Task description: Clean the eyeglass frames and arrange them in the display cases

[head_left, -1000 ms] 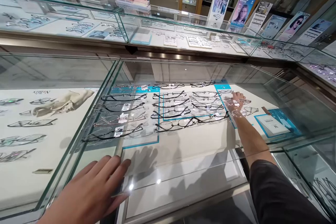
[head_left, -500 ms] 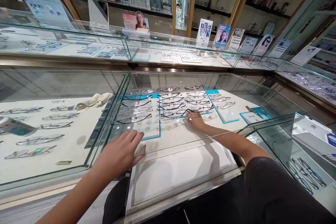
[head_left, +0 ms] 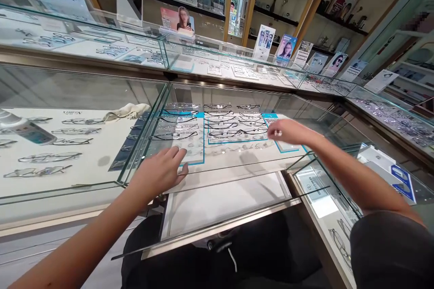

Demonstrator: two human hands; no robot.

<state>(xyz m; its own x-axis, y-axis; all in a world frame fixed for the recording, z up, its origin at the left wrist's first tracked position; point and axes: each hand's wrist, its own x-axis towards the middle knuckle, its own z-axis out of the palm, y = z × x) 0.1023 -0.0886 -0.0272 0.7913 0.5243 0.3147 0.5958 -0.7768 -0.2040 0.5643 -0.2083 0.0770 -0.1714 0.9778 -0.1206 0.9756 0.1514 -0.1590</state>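
My left hand (head_left: 161, 169) is open over the near glass edge of the display case, its fingers spread and nothing held. Just ahead of it lie dark-framed eyeglasses (head_left: 176, 136) above a blue-edged sheet (head_left: 204, 153). My right hand (head_left: 288, 132) is raised at the right of the middle rows, its fingers curled in and no eyeglasses showing in them. Nearest to it is the front pair of black eyeglasses (head_left: 233, 133), lying over another blue-edged sheet. Part of a third blue-edged sheet (head_left: 288, 148) is hidden below the right hand.
An open white drawer (head_left: 224, 205) juts out in front of my legs. Left stands a white spray or pump bottle (head_left: 27, 128), near a crumpled cloth (head_left: 127, 112). Glass partitions (head_left: 145, 131) divide the cases. White boxes (head_left: 376, 160) sit at the right; advertising cards (head_left: 264, 41) line the back counter.
My right hand has left the front row of eyeglasses, rising and moving right, with its fingers curled. The left hand stays nearly in place. The view has shifted, showing more of the drawer front.
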